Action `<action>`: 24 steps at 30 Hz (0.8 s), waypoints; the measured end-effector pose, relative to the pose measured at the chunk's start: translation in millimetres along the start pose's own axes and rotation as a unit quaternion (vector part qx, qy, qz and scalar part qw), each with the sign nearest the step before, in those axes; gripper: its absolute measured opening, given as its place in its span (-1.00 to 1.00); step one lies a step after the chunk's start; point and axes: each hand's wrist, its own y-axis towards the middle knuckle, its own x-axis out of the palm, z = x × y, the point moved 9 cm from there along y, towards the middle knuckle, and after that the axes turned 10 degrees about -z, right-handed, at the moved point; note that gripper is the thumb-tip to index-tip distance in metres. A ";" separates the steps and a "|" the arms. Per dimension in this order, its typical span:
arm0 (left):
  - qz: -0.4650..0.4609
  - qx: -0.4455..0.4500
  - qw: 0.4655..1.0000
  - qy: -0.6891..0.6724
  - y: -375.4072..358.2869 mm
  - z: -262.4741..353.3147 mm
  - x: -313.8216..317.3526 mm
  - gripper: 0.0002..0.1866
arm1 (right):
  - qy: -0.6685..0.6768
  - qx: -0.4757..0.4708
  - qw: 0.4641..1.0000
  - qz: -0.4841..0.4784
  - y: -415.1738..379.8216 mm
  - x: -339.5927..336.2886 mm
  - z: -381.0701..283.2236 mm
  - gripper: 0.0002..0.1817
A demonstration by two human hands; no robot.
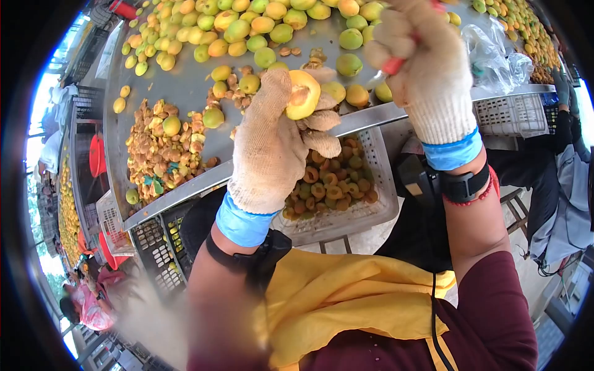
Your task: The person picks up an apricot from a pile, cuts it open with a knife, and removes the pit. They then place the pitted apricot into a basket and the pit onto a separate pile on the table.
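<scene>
A cut yellow-green fruit (302,94) with its orange inner face showing is pinched between the thumb and fingers of my left hand (270,133), gloved in off-white knit. My right hand (427,74), in a similar glove, is raised to the right of the fruit, its fingers wrapped round a red-handled tool (393,65); the tool's working end cannot be made out. Both hands are above the front edge of the metal table (216,176). Below them, a white crate (387,210) holds halved fruit (334,185).
Whole green and orange fruit (238,29) covers the table's far side. A heap of pits and scraps (164,145) lies at the left. Clear plastic bags (495,55) rest at the right. Dark crates (151,247) stand at lower left. Another person (90,303) is farther left.
</scene>
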 end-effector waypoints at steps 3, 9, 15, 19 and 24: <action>0.012 -0.079 0.997 0.001 -1.4 -12.4 5.1 -0.33 | 0.088 -0.030 0.981 -0.171 -1.5 4.0 4.6 -0.56; 0.104 -0.095 0.990 0.028 -8.3 -14.7 22.4 -0.48 | 0.029 -0.130 0.919 -0.371 8.8 34.5 0.0 -0.55; 0.133 -0.063 0.988 0.051 -7.4 -9.7 26.2 -0.57 | 0.046 -0.023 0.981 -0.187 -9.6 15.2 21.3 -0.67; 0.073 -0.023 0.995 0.059 -1.9 -3.8 28.0 -0.58 | 0.108 -0.016 0.992 -0.069 -6.8 20.1 23.7 -0.61; 0.135 0.092 0.971 0.173 1.7 6.6 24.5 -0.58 | 0.095 -0.032 0.978 -0.185 0.4 33.9 27.2 -0.47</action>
